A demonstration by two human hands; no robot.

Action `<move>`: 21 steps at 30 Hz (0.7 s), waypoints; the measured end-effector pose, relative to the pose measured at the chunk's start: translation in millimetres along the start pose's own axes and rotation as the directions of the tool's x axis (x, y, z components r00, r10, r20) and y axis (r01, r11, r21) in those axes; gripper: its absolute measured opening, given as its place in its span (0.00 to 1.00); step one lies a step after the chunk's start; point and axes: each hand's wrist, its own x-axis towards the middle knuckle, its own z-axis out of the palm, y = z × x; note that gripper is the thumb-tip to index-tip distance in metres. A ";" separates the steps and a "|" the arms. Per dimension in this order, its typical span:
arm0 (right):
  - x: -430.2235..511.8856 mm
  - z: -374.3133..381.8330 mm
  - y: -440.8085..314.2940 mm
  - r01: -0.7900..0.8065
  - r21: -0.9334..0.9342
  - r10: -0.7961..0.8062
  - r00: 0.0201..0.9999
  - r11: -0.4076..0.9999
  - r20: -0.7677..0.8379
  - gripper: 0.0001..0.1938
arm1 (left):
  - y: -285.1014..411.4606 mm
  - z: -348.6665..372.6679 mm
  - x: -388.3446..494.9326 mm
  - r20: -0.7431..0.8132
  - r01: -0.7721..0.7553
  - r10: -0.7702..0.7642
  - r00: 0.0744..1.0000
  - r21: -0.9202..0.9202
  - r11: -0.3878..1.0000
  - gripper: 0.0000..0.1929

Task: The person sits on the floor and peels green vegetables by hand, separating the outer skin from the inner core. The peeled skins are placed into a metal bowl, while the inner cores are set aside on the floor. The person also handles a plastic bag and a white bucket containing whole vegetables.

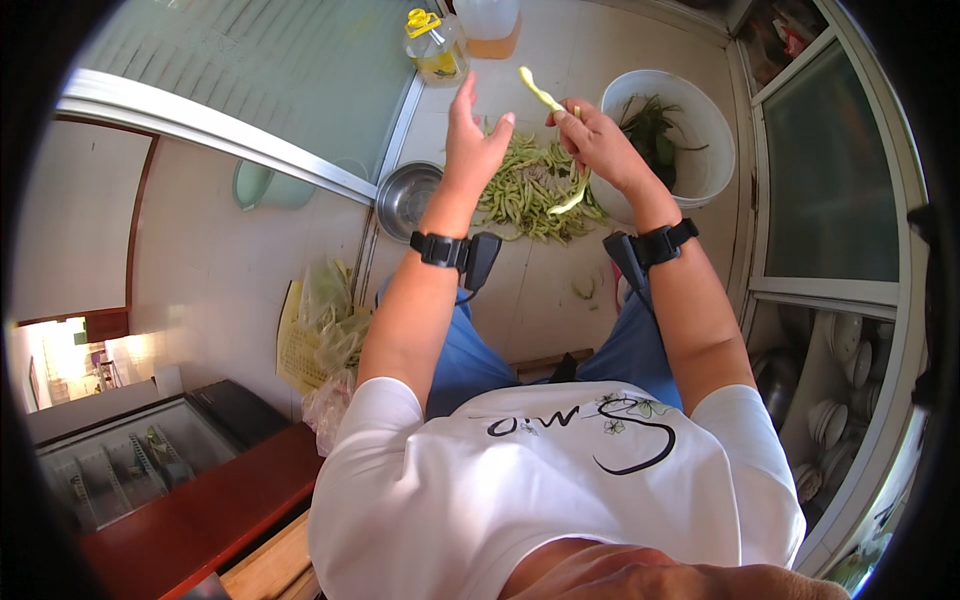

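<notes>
My left hand (pixel 476 142) is raised above the floor with thumb and fingers apart and nothing in it. Pale green bean pods (pixel 540 88) are pinched in my right hand (pixel 592 139); one points up and away, another hangs down below the fingers. Under and between both hands lies a heap of green bean pods (pixel 529 191) on the tiled floor. A round steel bowl (pixel 390 206) sits left of the heap, partly behind my left forearm. Right of the heap stands a white plastic bucket (pixel 716 161) with dark green leafy stems (pixel 656 142) inside, close to my right hand.
A clear oil jug with a yellow cap (pixel 437 56) and a jug of orange liquid (pixel 491 34) stand beyond the heap. A sliding door frame (pixel 225 142) borders the left, a glass-doored cabinet (pixel 829 165) the right. Plastic bags (pixel 330 322) lie by my left arm.
</notes>
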 end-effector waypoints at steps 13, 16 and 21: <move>7.6 7.5 5.0 0.217 -0.445 -0.220 0.974 0.869 0.046 0.12 | -13.2 -18.9 -7.8 0.450 -0.391 0.234 0.862 0.296 0.871 0.11; 9.0 14.3 12.4 0.344 -0.581 -0.362 0.928 0.738 0.090 0.09 | -17.3 -20.3 -13.2 0.483 -0.361 0.169 0.859 0.337 0.869 0.10; 13.2 26.5 28.1 0.348 -0.689 -0.340 0.928 0.636 0.154 0.07 | -10.8 -21.1 -23.8 0.530 -0.391 0.112 0.841 0.451 0.802 0.08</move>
